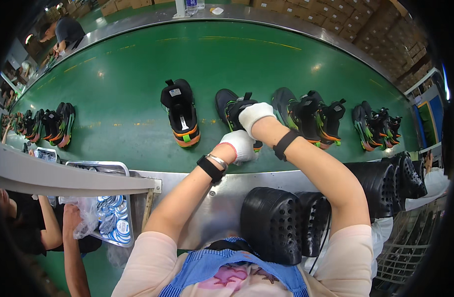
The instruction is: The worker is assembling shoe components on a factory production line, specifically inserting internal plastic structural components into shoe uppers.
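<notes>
A black sneaker (229, 105) with orange and green trim sits on the green work surface, its toe pointing away from me. My right hand (254, 118), in a white glove, is closed at the tongue and collar. Lower down, my left hand (241, 145), in a white glove with a red-edged cuff, holds the heel end. The gloves cover much of the shoe's opening, and most fingertips are hidden. To the left stands a matching sneaker (180, 111), heel toward me, with a pale label on its tongue. More of these sneakers (306, 115) stand close on the right.
Groups of sneakers (59, 123) line the far left and the far right (376, 126). Black stacked pieces with round holes (271, 225) stand along the near metal edge (207, 198). A grey bar (78, 177) crosses a metal tray (129, 198) of round blue-white tags, where another person's hand (72, 220) holds clear plastic.
</notes>
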### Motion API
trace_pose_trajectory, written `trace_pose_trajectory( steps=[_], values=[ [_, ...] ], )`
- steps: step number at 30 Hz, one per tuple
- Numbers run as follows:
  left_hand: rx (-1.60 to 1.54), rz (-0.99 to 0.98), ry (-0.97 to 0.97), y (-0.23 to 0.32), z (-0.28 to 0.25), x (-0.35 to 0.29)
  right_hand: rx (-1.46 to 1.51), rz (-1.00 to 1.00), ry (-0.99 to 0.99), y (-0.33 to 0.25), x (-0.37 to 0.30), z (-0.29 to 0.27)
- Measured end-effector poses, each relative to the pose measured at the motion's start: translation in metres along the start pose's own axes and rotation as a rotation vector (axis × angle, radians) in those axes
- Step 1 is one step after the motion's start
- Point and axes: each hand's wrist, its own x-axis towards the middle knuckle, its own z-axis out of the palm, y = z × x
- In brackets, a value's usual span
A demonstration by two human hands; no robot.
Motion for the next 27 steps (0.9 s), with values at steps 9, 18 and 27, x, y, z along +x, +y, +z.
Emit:
trace_pose_trajectory(
  steps=[9, 18, 27],
  values=[
    [0.102, -0.009, 0.085, 0.004, -0.007, -0.009, 0.23, 0.135, 0.216, 0.002, 0.009, 0.016],
    [0.018, 0.036, 0.116, -0.008, 0.007, -0.012, 0.348, 0.014, 0.106, -0.017, -0.078, -0.031],
    [0.19, -0.081, 0.181, 0.009, -0.009, -0.036, 0.315, -0.249, 0.19, -0.047, -0.278, -0.042]
  ],
)
